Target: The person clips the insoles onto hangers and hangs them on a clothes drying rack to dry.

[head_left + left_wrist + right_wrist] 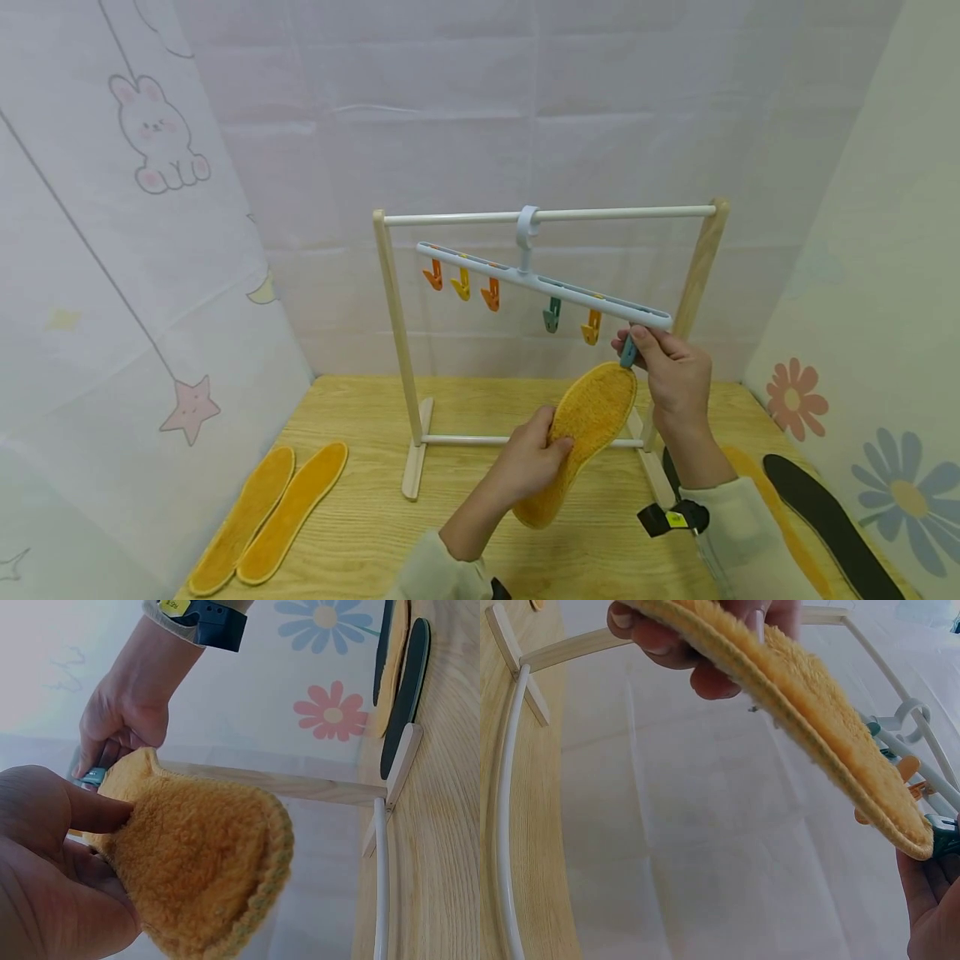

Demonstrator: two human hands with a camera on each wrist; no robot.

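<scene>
A fuzzy yellow insole (598,407) hangs at a slant in my left hand (527,457), the thumb on its furry face and the fingers behind. My right hand (681,382) pinches a teal clip (628,351) at the lower right end of a pale blue clip hanger (480,264). The insole's upper tip meets that clip; in the right wrist view the tip (919,844) lies against the clip's mouth. Whether the clip bites on it, I cannot tell. The hanger tilts down to the right, with orange, yellow and green clips (552,315) dangling from it.
The hanger's hook (527,225) sits on the white top bar of a wooden rack (395,325). Two yellow insoles (294,512) lie at the table's left. Behind my right forearm lie another yellow insole (780,521) and dark insoles (828,521).
</scene>
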